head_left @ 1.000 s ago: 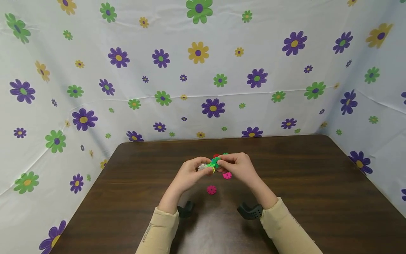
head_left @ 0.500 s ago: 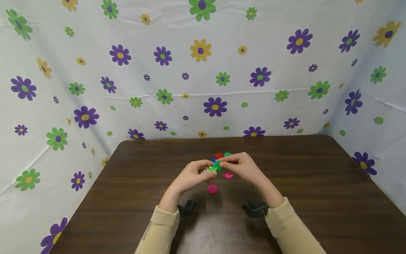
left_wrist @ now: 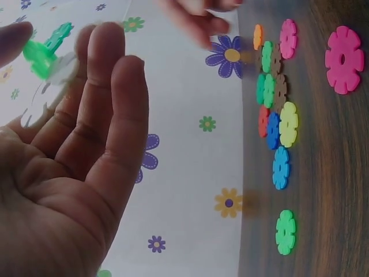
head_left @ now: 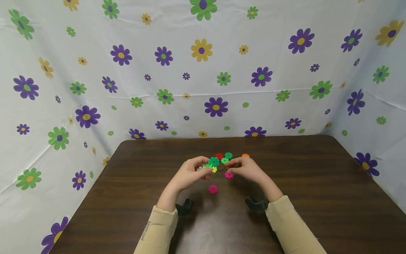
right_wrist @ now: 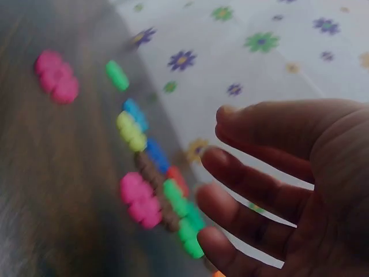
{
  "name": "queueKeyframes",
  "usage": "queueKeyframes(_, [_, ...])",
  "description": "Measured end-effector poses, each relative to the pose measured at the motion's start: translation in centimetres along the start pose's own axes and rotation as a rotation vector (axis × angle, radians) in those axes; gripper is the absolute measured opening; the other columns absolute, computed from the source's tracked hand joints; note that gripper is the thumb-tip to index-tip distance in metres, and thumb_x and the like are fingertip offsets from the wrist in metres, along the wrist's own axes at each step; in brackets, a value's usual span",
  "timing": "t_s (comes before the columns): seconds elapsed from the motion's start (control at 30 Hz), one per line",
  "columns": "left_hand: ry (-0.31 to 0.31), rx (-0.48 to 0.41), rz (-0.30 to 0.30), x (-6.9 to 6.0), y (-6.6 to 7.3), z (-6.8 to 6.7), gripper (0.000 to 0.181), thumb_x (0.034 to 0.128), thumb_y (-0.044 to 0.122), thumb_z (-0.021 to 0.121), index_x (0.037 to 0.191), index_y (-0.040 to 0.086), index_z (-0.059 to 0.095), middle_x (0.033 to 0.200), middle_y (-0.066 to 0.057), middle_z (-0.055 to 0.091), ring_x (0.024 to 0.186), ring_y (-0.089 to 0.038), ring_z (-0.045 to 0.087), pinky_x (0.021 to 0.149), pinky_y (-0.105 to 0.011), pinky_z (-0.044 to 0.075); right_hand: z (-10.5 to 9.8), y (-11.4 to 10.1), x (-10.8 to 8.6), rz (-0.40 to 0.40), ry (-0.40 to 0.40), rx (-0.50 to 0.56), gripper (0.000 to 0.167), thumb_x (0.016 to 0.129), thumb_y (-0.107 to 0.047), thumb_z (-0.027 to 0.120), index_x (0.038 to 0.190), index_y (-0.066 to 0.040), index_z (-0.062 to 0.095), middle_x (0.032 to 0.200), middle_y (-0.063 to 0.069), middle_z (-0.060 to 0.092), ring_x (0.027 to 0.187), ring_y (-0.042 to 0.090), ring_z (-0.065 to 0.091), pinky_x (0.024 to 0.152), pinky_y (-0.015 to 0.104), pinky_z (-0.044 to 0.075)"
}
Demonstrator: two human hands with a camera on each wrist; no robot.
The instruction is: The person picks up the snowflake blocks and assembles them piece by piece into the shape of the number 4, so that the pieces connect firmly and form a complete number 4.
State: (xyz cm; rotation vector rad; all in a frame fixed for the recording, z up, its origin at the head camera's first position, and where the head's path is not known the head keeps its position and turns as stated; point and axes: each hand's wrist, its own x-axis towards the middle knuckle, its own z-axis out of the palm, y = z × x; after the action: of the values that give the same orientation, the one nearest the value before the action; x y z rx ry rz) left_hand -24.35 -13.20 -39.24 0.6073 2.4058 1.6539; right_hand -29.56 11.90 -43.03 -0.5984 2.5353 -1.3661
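My left hand [head_left: 190, 173] pinches a small joined set of notched, flower-shaped plastic discs above the table. In the left wrist view these are a white disc [left_wrist: 43, 104], a bright green disc [left_wrist: 39, 59] and a darker green disc [left_wrist: 59, 36], slotted at angles to each other. The thumb and fingers partly cover the set. To its right, my right hand [head_left: 248, 170] hovers over loose discs with nothing in its grasp; its fingers [right_wrist: 248, 179] are spread and gently bent in the right wrist view.
Loose discs lie on the dark wooden table [head_left: 301, 183]: a near pink disc [head_left: 213, 189], another pink disc [head_left: 229, 175], a red disc [head_left: 219, 155], an orange disc [head_left: 245, 155], plus blue [left_wrist: 273, 131] and yellow discs [left_wrist: 288, 124]. A flowered cloth [head_left: 177, 28] hangs behind.
My right hand has let go of the darker green disc and moved off to the right. That disc stays joined to the set in my left hand.
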Motion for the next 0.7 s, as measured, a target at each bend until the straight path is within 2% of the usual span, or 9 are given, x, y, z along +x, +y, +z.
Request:
queueKeyframes(0.13, [0.037, 0.024, 0.009, -0.1, 0.1, -0.1, 0.025, 0.0935, 0.017, 0.064, 0.115, 0.005, 0.064, 0.085, -0.009, 0.068, 0.074, -0.019, 0.066, 0.076, -0.044, 0.054, 0.6, 1.7, 0.6, 0.025, -0.021, -0.075, 0.028, 0.084, -0.008, 0.07, 0.112, -0.008, 0.073, 0.101, 0.003, 0.069, 0.081, 0.015, 0.06, 0.066, 0.031, 0.048])
queueKeyframes(0.3, [0.042, 0.025, 0.018, -0.1, 0.1, -0.2, 0.024, 0.0928, 0.017, 0.064, 0.114, 0.006, 0.065, 0.082, -0.006, 0.069, 0.072, -0.018, 0.067, 0.075, -0.046, 0.055, 1.1, 2.9, 1.0, -0.005, -0.029, -0.202, 0.039, 0.078, -0.002, 0.072, 0.115, -0.013, 0.073, 0.104, 0.002, 0.067, 0.083, 0.016, 0.055, 0.065, 0.032, 0.043])
queueKeyframes(0.53, [0.035, 0.022, 0.047, -0.2, 0.1, -0.4, 0.028, 0.0924, 0.02, 0.064, 0.117, 0.007, 0.063, 0.088, -0.006, 0.069, 0.074, -0.021, 0.068, 0.075, -0.045, 0.055, 1.7, 3.1, 0.9, 0.03, -0.007, -0.261, 0.041, 0.08, -0.003, 0.07, 0.119, -0.019, 0.072, 0.091, 0.004, 0.05, 0.075, 0.02, 0.037, 0.061, 0.033, 0.029])
queueKeyframes(0.7, [0.033, 0.029, 0.037, -0.2, 0.1, -0.4, 0.024, 0.0926, 0.016, 0.064, 0.114, 0.006, 0.064, 0.093, -0.01, 0.069, 0.077, -0.022, 0.069, 0.075, -0.036, 0.055, 2.0, 2.9, 0.7, 0.036, -0.003, -0.314, 0.036, 0.084, -0.007, 0.069, 0.117, -0.02, 0.072, 0.091, 0.006, 0.046, 0.075, 0.021, 0.037, 0.061, 0.033, 0.029])
